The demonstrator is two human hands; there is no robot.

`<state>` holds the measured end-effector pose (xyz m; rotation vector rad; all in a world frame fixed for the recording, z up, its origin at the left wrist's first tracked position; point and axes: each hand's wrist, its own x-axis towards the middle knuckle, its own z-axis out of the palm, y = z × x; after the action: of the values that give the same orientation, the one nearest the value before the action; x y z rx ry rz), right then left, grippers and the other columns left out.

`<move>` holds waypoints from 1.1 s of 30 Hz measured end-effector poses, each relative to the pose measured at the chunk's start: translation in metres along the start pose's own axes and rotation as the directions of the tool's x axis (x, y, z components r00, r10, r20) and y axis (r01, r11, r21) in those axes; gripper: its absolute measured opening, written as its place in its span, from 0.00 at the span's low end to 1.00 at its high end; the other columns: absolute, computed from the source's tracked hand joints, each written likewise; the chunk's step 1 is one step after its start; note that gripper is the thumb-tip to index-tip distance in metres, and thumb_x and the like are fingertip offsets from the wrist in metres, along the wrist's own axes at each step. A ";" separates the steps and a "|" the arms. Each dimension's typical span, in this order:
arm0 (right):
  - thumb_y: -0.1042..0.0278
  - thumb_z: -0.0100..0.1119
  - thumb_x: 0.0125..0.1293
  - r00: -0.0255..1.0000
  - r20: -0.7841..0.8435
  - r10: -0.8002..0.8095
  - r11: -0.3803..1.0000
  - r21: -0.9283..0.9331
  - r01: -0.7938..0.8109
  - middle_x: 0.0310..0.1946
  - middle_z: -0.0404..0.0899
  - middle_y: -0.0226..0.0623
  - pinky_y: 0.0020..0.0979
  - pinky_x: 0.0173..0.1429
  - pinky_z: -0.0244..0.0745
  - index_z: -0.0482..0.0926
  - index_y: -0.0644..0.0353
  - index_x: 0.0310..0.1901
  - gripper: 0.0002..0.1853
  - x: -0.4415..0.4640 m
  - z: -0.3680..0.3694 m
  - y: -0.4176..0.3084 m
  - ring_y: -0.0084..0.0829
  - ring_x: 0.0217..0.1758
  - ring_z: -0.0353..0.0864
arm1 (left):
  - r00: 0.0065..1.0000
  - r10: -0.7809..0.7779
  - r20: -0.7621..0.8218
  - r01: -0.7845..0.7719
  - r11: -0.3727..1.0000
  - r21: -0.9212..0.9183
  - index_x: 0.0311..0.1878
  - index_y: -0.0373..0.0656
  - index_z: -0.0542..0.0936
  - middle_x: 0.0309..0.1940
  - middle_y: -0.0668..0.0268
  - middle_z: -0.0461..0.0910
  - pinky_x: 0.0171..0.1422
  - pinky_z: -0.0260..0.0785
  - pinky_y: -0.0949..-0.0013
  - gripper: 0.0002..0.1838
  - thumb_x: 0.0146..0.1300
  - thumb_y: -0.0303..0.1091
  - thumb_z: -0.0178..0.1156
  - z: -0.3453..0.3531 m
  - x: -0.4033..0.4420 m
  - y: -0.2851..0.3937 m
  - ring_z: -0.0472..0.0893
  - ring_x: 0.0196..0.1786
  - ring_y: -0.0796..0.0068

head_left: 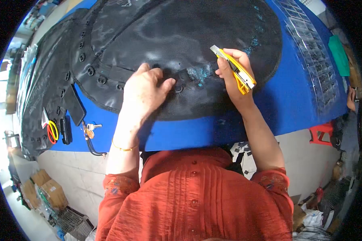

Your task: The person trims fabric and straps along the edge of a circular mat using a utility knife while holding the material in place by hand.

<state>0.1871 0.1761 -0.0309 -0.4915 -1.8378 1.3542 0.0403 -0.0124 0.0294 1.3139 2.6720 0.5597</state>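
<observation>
the left hand (pixel 145 86) rests on a large black sheet of textured, mesh-like material (pixel 161 36), its fingers curled downward and its thumb standing apart from them; whether the fingertips pinch any of the material, i cannot tell. a dark ring-like fitting (pixel 178 89) lies just beside the thumb. the right hand (pixel 235 72) wraps its thumb and fingers around a yellow plastic utility knife with a silver blade (pixel 234 70), the fingers folded behind the handle and the thumb pressed along its side. the knife is held above the sheet, its blade slanting toward the far left. whitish and turquoise marks (pixel 199 74) show on the sheet between the 2 hands, and a row of small black rings (pixel 90 71) runs along its left part. the sheet is spread over a blue-covered table (pixel 189 134). to the left lie 1 pair of scissors with red and yellow handles (pixel 51 129), a slim black object (pixel 66 129), a flat black rounded slab (pixel 73 105) and a brass-and-silver metal fitting on a black hose (pixel 91 130). clear plastic packaging (pixel 311 52) lies along the table's right side.
</observation>
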 end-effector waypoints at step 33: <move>0.64 0.62 0.73 0.988 0.004 0.152 0.986 0.060 -0.152 0.39 0.81 0.31 0.22 0.41 0.79 0.75 0.61 0.56 0.15 0.000 -0.001 -0.003 0.17 0.33 0.80 | 0.961 -0.260 0.095 0.262 0.965 -0.017 0.36 0.34 0.84 0.26 0.52 0.83 0.43 0.75 0.60 0.14 0.55 0.37 0.68 -0.054 0.011 -0.139 0.85 0.34 0.61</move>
<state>0.1881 0.1760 -0.0277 -0.6110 -1.7832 1.5066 -0.0840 -0.0963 0.0285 0.9327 2.6891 0.4899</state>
